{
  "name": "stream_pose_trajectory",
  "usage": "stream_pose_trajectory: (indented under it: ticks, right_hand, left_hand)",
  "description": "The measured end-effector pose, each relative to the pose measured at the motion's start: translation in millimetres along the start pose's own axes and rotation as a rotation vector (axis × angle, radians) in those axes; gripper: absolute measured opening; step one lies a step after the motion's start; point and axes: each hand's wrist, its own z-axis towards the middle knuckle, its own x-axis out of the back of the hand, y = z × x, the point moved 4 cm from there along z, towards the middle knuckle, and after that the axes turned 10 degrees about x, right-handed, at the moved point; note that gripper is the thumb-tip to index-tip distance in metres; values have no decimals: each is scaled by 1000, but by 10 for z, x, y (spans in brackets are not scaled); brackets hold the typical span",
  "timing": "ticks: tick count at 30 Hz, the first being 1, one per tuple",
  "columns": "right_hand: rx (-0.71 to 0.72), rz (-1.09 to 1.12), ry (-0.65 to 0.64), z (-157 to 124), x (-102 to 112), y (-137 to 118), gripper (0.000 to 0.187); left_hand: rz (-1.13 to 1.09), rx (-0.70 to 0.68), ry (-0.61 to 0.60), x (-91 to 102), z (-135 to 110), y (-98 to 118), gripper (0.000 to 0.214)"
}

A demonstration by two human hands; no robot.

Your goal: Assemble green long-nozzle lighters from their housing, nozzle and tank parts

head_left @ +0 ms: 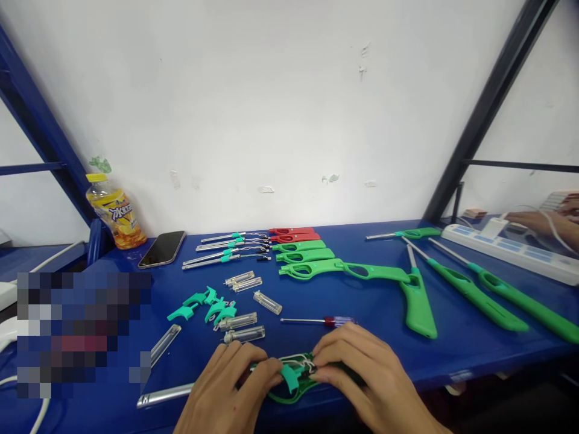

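Note:
A green lighter shell half lies at the table's front edge between my hands, with a teal trigger and white wires in it. My left hand is closed on the shell's left part, its thumb beside the trigger. From under that hand a silver lighter tube sticks out to the left. My right hand pinches around the wires and a small black part at the shell's right side; its fingertips partly hide what they grip. A screwdriver lies just beyond my right hand.
Clear fuel tanks and teal triggers lie to the left. Behind are tubes with wires and green shells. Several green lighters and a power strip stand right. A phone and bottle sit back left.

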Motion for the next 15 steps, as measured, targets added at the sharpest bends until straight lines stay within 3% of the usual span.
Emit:
stream_pose_trajectory:
  ticks: [9, 15]
  right_hand:
    - [4, -25, 4, -3, 10, -3, 16]
    - [11, 9, -35, -11, -13, 10, 9]
  left_hand:
    - [-49, 3, 46, 14, 40, 31, 22]
    - [-38, -10, 59, -9, 15, 40, 22]
